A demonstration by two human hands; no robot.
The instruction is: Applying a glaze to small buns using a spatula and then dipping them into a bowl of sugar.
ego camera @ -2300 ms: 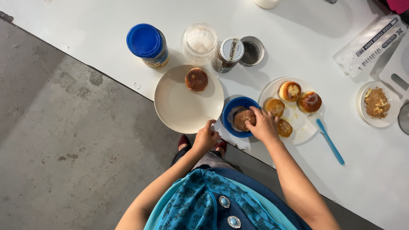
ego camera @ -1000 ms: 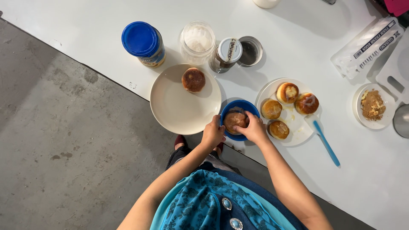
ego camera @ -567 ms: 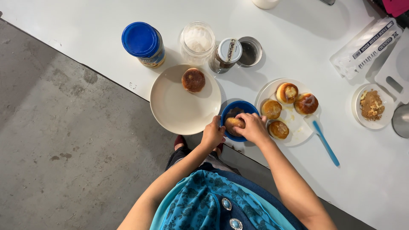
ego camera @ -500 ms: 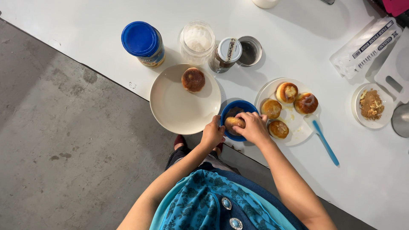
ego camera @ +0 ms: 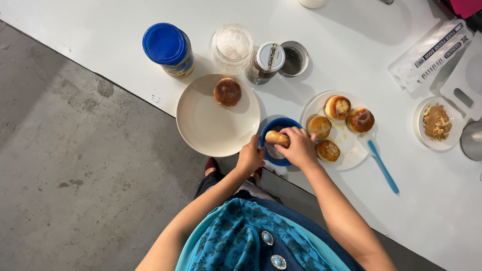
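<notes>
Bowl (ego camera: 279, 130) between big plate (ego camera: 211, 125) (left) and bun plate (ego camera: 351, 150), jars (ego camera: 233, 45) behind.

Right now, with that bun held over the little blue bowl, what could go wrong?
The blue bowl sits close to the edge of the white table, steadied only by the left hand; a hard push might tip it off. The right hand holds the bun by its end, so it could slip. Its elbow could also nudge the blue spatula.

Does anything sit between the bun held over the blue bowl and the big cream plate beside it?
Nothing visible: the golden bun in the right hand clears the small blue bowl; the large cream plate adjoins, left hand gripping the near rim.
</notes>
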